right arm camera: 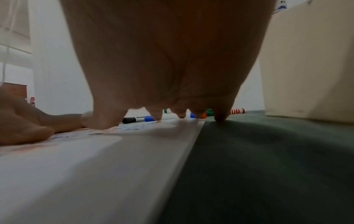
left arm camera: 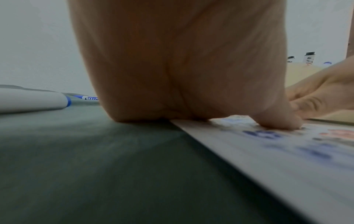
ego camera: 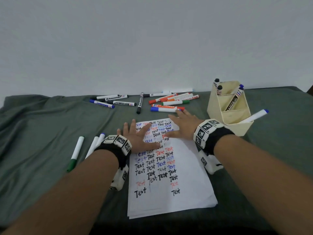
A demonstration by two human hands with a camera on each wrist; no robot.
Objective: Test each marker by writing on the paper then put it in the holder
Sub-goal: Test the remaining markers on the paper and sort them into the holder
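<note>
Left of the paper (ego camera: 171, 197), three markers (ego camera: 75, 154) lie in my way, with open cloth nearer me. Beyond the paper a scattered marker pile (ego camera: 152, 102) blocks passage; the holder (ego camera: 218, 109) stands right of its far corner.

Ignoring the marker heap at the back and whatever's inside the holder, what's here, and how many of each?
Markers left of the paper: 3
Paper stack: 1
Holder: 1
Hands: 2, left hand and right hand
Total: 7

Makeshift home desk, wrinkled green cloth (ego camera: 42, 119) over table, bare white wall (ego camera: 152, 39)
</note>
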